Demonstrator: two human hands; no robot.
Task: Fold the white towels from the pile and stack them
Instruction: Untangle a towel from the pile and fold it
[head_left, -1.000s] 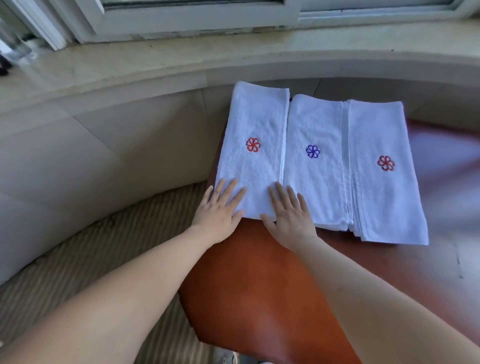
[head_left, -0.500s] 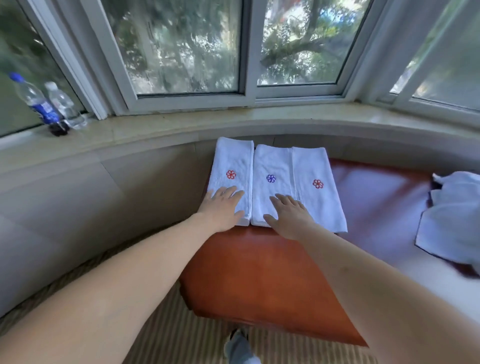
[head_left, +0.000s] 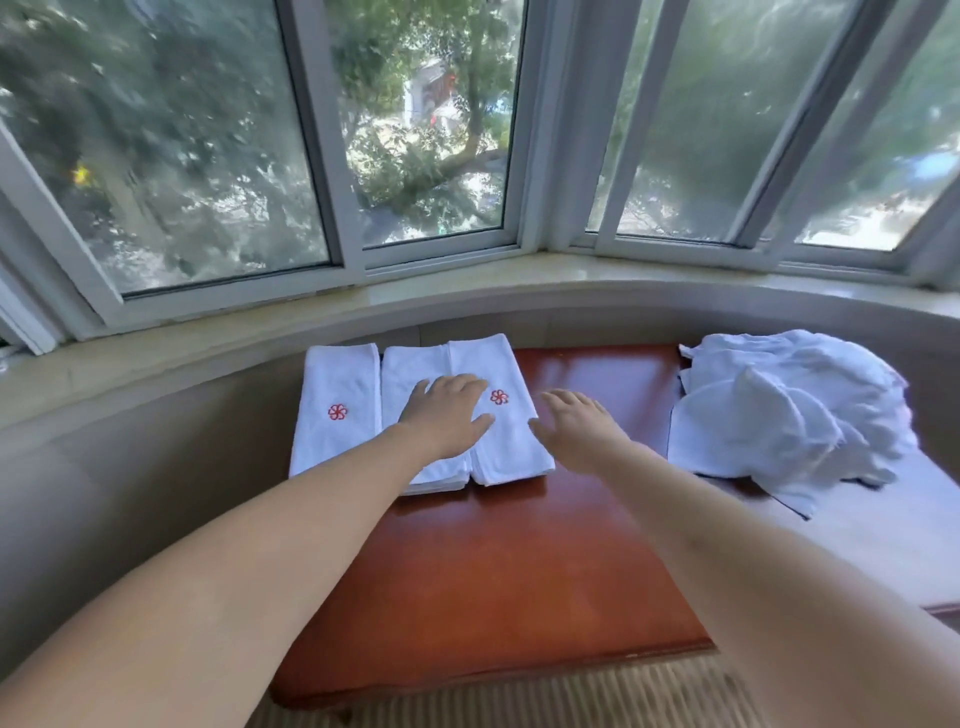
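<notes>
My left hand (head_left: 447, 415) lies flat, fingers straight, on the folded towels (head_left: 337, 410) at the far left of the table (head_left: 498, 561). My right hand (head_left: 576, 431) is open beside them. The pile (head_left: 789, 410) lies at the right.

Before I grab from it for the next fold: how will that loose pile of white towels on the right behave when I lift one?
The pile of white towels looks crumpled and soft, so a towel will probably hang limp. The layers overlap, so a neighbour may drag along. On the glossy wooden table pushed cloth would likely slide or bunch up.
</notes>
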